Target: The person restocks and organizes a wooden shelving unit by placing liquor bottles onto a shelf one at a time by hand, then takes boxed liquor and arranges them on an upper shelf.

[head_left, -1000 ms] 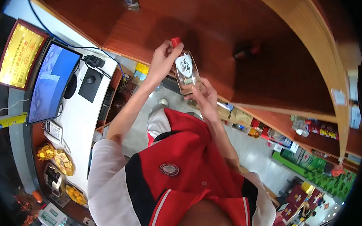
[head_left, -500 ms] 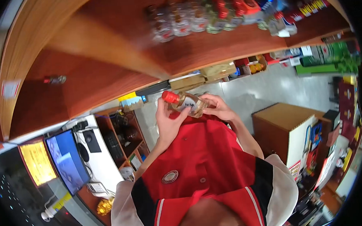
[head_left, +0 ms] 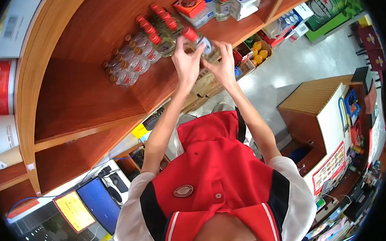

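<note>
A clear glass bottle with a red cap and a white label (head_left: 205,45) is held tilted between my two hands, at the front of a wooden shelf (head_left: 112,101). My left hand (head_left: 187,63) is closed on it near the cap and neck. Around its lower part are the fingers of my right hand (head_left: 222,65). Just left of the held bottle stand several similar red-capped bottles (head_left: 164,45). Beside them are several small clear bottles with brown caps (head_left: 128,73).
Behind the bottle are an orange box (head_left: 189,6), another red-capped bottle (head_left: 223,8) and a white carton (head_left: 244,4). A wooden cabinet (head_left: 305,109) stands at right. A monitor (head_left: 100,205) is at lower left. A box of yellow items (head_left: 259,53) sits below the shelf.
The view has turned from the desk side toward the stocked shelf. Both hands have carried the bottle from in front of my body up to the shelf beside the other bottles.
</note>
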{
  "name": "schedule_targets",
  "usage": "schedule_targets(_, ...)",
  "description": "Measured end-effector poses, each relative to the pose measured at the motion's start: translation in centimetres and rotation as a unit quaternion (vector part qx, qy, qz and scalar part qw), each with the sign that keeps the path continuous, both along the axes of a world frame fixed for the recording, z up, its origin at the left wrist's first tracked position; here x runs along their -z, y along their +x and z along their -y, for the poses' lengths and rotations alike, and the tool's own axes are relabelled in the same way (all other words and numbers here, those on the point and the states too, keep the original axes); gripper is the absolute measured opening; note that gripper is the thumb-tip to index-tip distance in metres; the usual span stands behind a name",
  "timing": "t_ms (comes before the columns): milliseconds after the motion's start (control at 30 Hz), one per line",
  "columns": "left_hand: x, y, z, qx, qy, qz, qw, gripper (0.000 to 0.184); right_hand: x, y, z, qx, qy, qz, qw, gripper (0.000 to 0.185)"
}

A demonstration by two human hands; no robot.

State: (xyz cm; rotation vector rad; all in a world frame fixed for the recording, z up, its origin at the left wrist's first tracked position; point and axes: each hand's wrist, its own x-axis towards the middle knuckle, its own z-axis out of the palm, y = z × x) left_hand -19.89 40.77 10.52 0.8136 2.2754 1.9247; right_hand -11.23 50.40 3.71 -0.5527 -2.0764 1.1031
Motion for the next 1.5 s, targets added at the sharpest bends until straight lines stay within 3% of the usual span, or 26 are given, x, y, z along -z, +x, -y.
schedule_targets(67,1.3,-1.7,-2.6,0.001,-0.039,-0.06,0.997,0.038,0.8,-1.5,-2.0,0.052,0.033,0.011,0.998,0.074)
schedule_targets(333,3.1,-5.0,-8.9,0.01,-0.048,-0.077,0.996,0.041,2.3,-6.3,-6.4,0.111,0.034,0.025,0.993,0.068)
schedule_targets(400,3.2,-5.4,-9.7,-0.03,-0.089,-0.165,0.982,0.043,2.5,-7.0,-6.9,0.107,0.032,0.042,0.993,0.066)
schedule_targets(667,3.8,-6.9,-11.5,-0.033,-0.107,-0.178,0.978,0.044,2.6,-7.8,-7.0,0.143,0.036,0.084,0.985,0.064)
schedule_targets(1100,3.9,-6.7,-12.1,-0.031,-0.097,-0.183,0.978,0.052,3.0,-8.0,-7.2,0.14,0.042,0.098,0.984,0.055)
schedule_targets(1267,3.9,-5.3,-11.5,-0.023,-0.085,-0.163,0.983,0.08,3.4,-8.1,-7.4,0.147,0.064,0.073,0.984,0.049)
schedule_targets(1367,4.0,-2.4,-9.9,-0.041,-0.093,-0.2,0.974,0.078,4.3,-8.3,-7.6,0.138,0.065,0.074,0.986,0.048)
schedule_targets(1500,6.6,1.8,-5.3,-0.046,-0.103,-0.264,0.958,0.072,3.9,-8.4,-7.5,0.14,0.064,0.09,0.984,0.059)
